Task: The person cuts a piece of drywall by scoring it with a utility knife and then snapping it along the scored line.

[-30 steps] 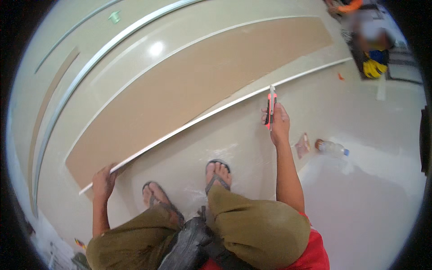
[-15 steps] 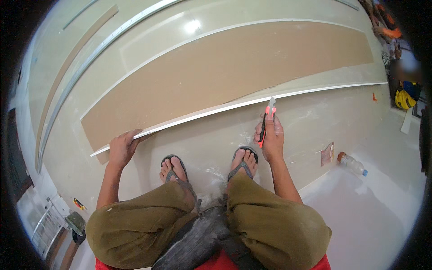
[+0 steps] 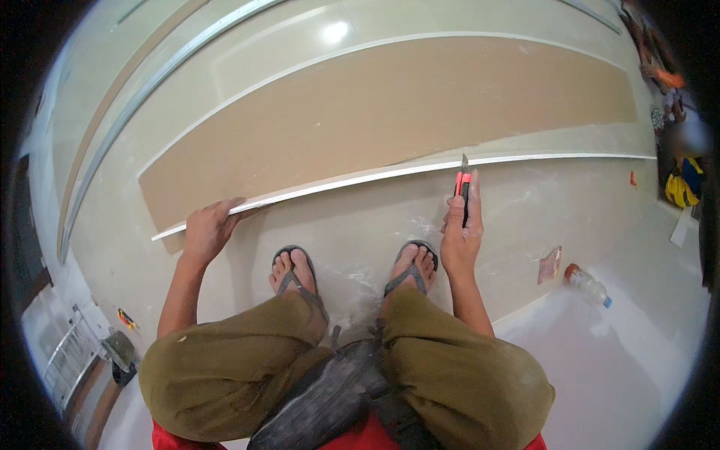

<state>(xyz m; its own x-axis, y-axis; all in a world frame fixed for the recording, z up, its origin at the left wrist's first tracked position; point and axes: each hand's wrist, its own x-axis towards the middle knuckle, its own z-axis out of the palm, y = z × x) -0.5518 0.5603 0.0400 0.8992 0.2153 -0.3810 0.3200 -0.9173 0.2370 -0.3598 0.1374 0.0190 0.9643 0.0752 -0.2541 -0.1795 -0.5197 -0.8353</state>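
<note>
The pale floor (image 3: 352,210) carries everything here, and the big brown board (image 3: 405,97) lies flat across its middle. A long metal rail (image 3: 161,75) curves in view along the floor's upper left side, well apart from the work. The long white strip (image 3: 555,157) runs across in front of the feet (image 3: 296,274), over the board's lower left corner, with a pale wedge between the two towards the right. The left hand (image 3: 210,229) has its fingers closed over the strip near its left end, probably to stop it sliding. The right hand (image 3: 461,236) has its fingers wrapped around a knife, thumb along the handle, likely for a firm, steerable hold. A bottle (image 3: 589,285) lies on its side by the floor's lower right edge, with a packet (image 3: 550,265) just beside it. The knife (image 3: 463,187) points away from the body, its blade at the strip; whether they touch I cannot tell
</note>
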